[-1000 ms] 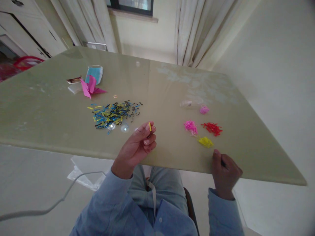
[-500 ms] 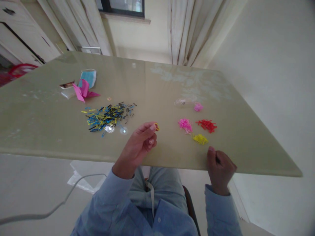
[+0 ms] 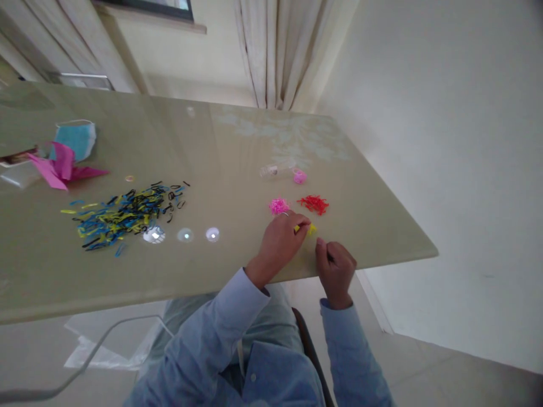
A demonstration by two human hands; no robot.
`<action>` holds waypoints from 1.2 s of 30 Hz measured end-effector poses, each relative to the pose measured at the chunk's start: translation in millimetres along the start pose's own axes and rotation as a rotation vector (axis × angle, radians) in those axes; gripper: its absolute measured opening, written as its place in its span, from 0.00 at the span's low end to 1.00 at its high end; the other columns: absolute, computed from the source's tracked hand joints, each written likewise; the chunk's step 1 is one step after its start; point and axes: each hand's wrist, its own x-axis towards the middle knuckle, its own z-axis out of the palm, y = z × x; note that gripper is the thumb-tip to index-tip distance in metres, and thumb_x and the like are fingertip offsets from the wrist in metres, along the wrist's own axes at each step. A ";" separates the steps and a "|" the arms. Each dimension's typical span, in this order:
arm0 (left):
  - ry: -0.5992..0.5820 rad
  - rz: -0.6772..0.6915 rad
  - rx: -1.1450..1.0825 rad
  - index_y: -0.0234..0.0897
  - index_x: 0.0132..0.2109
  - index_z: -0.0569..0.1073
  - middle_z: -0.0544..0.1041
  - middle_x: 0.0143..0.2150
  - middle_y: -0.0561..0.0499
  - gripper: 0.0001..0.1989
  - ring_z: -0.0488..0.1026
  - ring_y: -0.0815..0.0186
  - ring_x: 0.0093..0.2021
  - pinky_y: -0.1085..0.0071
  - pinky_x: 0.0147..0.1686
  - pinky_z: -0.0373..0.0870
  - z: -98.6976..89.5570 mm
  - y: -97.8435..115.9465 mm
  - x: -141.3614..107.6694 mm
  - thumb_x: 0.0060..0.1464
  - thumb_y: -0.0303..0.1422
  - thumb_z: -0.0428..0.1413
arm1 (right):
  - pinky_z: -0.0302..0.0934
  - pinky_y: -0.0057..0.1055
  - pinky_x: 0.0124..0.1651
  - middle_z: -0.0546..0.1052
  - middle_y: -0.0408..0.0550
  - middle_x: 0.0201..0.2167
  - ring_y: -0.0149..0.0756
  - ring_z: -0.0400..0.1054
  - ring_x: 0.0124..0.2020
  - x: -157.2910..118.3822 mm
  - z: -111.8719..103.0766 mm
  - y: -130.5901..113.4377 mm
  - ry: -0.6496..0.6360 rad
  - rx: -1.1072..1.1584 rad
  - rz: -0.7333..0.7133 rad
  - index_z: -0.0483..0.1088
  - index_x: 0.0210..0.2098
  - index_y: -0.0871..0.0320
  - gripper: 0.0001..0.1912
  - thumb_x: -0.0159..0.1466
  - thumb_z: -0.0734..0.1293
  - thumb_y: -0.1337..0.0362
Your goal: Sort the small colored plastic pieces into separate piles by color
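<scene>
My left hand [image 3: 283, 240] reaches across the table, fingers pinched at the pile of yellow rubber bands [image 3: 313, 229] and partly covering it. A bit of yellow band shows between its thumb and forefinger. Just to the right, my right hand [image 3: 336, 264] is a closed fist at the table's front edge; what is inside is hidden. Beyond my left hand lies a pile of pink rubber bands [image 3: 279, 206], with red rubber bands [image 3: 314, 204] to the right of it.
A clear bottle [image 3: 274, 170] lies behind the piles, beside a pink ring-shaped piece [image 3: 299, 177]. Leftward spreads a large heap of black, blue and yellow bands [image 3: 131, 209]. Farther left are a pink folded-paper bird [image 3: 63, 165] and a blue face mask [image 3: 76, 140].
My left hand has moved right, from holding a small yellow and red piece in mid-table to the yellow pile. My right fist stays closed. The view has turned right.
</scene>
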 end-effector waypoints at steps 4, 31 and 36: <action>-0.047 0.050 0.184 0.38 0.41 0.82 0.80 0.43 0.41 0.11 0.76 0.58 0.41 0.63 0.42 0.70 7.9 0.3 3.8 0.62 0.31 0.53 | 0.44 0.30 0.28 0.55 0.36 0.17 0.27 0.48 0.21 -1.1 -0.4 1.3 -0.009 0.021 -0.010 0.51 0.19 0.55 0.25 0.69 0.64 0.65; -0.091 -0.075 0.482 0.38 0.46 0.76 0.81 0.45 0.42 0.11 0.79 0.58 0.40 0.67 0.37 0.69 -7.8 1.3 -30.6 0.64 0.29 0.49 | 0.44 0.30 0.27 0.53 0.35 0.17 0.27 0.47 0.20 -0.2 -0.4 1.4 0.006 0.006 -0.021 0.50 0.19 0.55 0.25 0.69 0.64 0.64; -0.136 -0.116 0.559 0.36 0.48 0.75 0.81 0.44 0.41 0.12 0.79 0.58 0.39 0.67 0.34 0.69 3.9 5.9 -28.3 0.66 0.28 0.47 | 0.44 0.30 0.27 0.54 0.35 0.17 0.27 0.47 0.20 -1.0 -0.7 1.3 -0.006 0.003 -0.012 0.50 0.18 0.55 0.25 0.69 0.64 0.64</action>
